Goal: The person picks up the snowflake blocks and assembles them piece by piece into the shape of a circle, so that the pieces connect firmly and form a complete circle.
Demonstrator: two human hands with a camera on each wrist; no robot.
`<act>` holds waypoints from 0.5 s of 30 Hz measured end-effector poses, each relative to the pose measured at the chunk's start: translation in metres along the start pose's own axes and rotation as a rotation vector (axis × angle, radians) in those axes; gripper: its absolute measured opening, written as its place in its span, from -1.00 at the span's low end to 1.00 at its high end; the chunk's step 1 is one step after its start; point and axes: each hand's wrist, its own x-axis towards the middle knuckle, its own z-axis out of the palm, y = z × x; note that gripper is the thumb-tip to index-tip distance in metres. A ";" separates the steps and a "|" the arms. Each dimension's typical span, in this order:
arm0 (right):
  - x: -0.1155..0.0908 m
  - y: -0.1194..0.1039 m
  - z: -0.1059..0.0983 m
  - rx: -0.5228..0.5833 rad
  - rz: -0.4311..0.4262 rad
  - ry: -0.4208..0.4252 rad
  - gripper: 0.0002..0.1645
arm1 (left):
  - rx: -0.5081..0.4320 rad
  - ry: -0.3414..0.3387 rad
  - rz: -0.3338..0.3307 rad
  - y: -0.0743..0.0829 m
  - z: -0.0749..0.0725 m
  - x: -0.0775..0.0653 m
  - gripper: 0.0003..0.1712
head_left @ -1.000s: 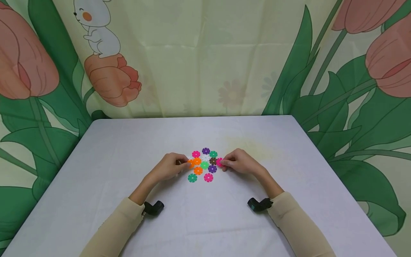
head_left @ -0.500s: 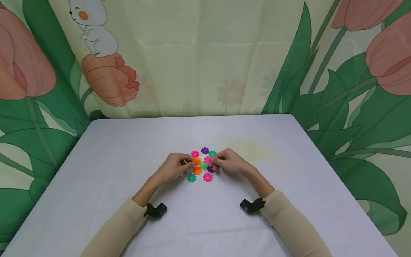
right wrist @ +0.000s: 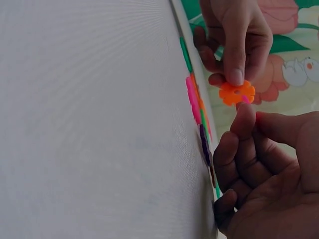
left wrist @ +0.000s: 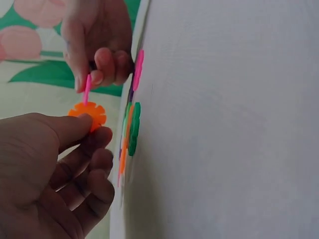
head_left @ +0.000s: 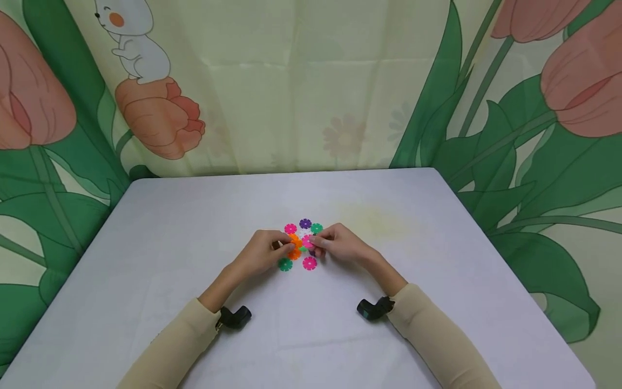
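My left hand (head_left: 262, 253) pinches an orange notched plastic disc (left wrist: 97, 113) between thumb and forefinger. A pink notched disc (left wrist: 87, 89) is pinched in my right hand (head_left: 341, 243). The pink one stands edge-on to the orange one, its rim right at the orange rim's notches in the left wrist view. Both hands are raised over a group of similar discs lying flat. Among these are a pink disc (head_left: 309, 263), a teal disc (head_left: 285, 265), a purple disc (head_left: 305, 223) and an orange disc (head_left: 294, 254). My right fingers partly cover others.
A white cloth covers the table (head_left: 311, 335). Black wrist cameras (head_left: 235, 317) sit at both beige sleeves (head_left: 439, 337). Behind the table hangs a backdrop (head_left: 272, 108) printed with tulips and a rabbit.
My right hand has moved left with the pink disc, and my left hand slightly right with the orange one. The two discs have come together above the flat ones.
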 end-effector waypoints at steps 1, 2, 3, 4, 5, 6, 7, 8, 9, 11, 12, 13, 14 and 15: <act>0.001 0.000 0.000 0.000 0.000 0.002 -0.61 | 0.025 0.013 0.032 0.000 0.000 0.000 -0.80; 0.001 -0.001 0.001 0.000 0.000 0.002 -0.61 | 0.050 0.025 0.060 0.001 0.000 0.000 -0.81; 0.002 -0.001 0.001 0.003 -0.002 0.002 -0.61 | 0.064 0.036 0.077 0.001 0.000 0.000 -0.83; 0.002 -0.001 0.001 0.006 -0.002 0.001 -0.61 | 0.078 0.046 0.091 0.002 0.000 0.000 -0.83; 0.003 -0.001 0.002 0.011 -0.004 0.001 -0.61 | 0.089 0.054 0.100 0.003 0.000 0.000 -0.83; 0.003 -0.001 0.002 0.014 -0.008 0.000 -0.61 | 0.099 0.061 0.107 0.003 0.001 -0.001 -0.83; 0.003 -0.001 0.001 0.016 -0.011 -0.002 -0.62 | 0.105 0.068 0.112 0.003 0.001 -0.001 -0.82; 0.003 0.000 0.001 0.018 -0.016 -0.005 -0.62 | 0.111 0.075 0.118 0.004 0.001 -0.001 -0.82; 0.003 0.000 0.001 0.017 -0.020 -0.008 -0.62 | 0.119 0.082 0.125 0.004 0.002 -0.001 -0.82; 0.002 0.001 0.001 0.015 -0.028 -0.015 -0.63 | 0.136 0.100 0.140 0.005 0.003 -0.001 -0.82; 0.001 0.001 0.000 0.015 -0.030 -0.018 -0.64 | 0.143 0.109 0.149 0.005 0.004 -0.001 -0.81; 0.000 0.001 0.000 0.015 -0.031 -0.020 -0.64 | 0.148 0.117 0.160 0.005 0.004 -0.001 -0.82; 0.000 0.001 0.000 0.016 -0.032 -0.023 -0.65 | 0.155 0.125 0.171 0.005 0.005 -0.001 -0.82; -0.001 0.001 0.000 0.018 -0.030 -0.025 -0.66 | 0.162 0.132 0.181 0.006 0.006 -0.002 -0.81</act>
